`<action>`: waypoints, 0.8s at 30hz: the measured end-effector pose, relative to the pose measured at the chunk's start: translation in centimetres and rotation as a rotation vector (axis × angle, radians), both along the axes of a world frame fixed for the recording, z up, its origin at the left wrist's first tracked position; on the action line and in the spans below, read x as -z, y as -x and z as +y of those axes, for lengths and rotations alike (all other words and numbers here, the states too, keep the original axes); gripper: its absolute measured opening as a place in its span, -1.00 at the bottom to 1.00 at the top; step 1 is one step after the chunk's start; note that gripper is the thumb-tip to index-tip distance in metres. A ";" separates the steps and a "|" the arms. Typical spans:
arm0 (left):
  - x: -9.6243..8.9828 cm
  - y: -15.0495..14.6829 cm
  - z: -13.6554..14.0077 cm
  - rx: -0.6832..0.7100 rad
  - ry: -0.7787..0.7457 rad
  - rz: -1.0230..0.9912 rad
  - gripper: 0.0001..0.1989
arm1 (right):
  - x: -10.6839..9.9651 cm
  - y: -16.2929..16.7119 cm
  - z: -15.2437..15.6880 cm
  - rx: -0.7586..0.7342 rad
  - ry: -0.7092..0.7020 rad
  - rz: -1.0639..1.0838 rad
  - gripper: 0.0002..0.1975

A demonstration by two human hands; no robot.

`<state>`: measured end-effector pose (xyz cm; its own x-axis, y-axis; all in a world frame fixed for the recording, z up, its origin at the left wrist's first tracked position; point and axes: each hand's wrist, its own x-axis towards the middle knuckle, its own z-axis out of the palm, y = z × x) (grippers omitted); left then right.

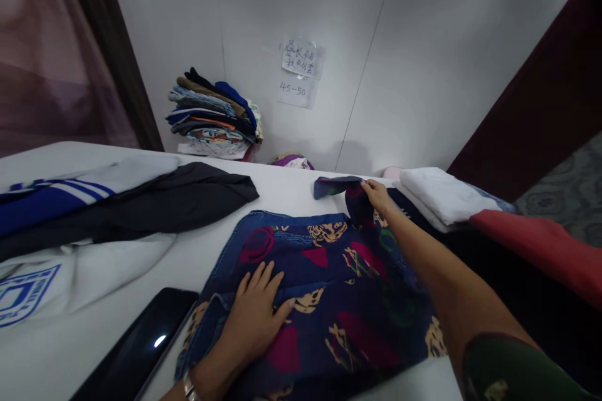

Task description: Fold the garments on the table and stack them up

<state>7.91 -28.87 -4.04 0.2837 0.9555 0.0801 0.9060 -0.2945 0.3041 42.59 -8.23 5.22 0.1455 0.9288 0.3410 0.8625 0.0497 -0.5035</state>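
A dark blue denim garment point(329, 269) with red, green and tan patterns lies partly folded on the white table point(277, 191). My left hand point(256, 313) rests flat on its left part, fingers spread. At the far right side, my right hand point(376, 194) pinches a narrow part of the garment, which looks like a sleeve. The loose end of that part point(329, 187) is raised off the table and droops to the left. My right forearm covers some of the garment's right side.
Left of the garment are a black phone-like device point(136, 344) and spread dark, white and blue clothes point(197, 194). To the right lie folded white cloth point(439, 194) and red cloth point(540, 244). A clothes stack point(214, 113) stands beyond the table by the wall, under handwritten paper signs point(301, 72).
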 end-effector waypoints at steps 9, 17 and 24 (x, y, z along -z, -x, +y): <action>-0.3 -0.4 -0.2 -0.004 -0.001 0.010 -0.43 | 3.0 -3.5 -17.9 -0.417 -0.043 0.081 -0.57; -0.3 -0.5 0.3 0.006 0.001 0.085 -0.41 | 9.0 -3.2 -23.3 -0.567 -0.026 -0.299 -0.36; -1.0 -0.5 0.7 -0.013 0.101 0.063 -0.41 | 8.0 -0.6 -23.1 -0.559 -0.028 -0.388 -0.24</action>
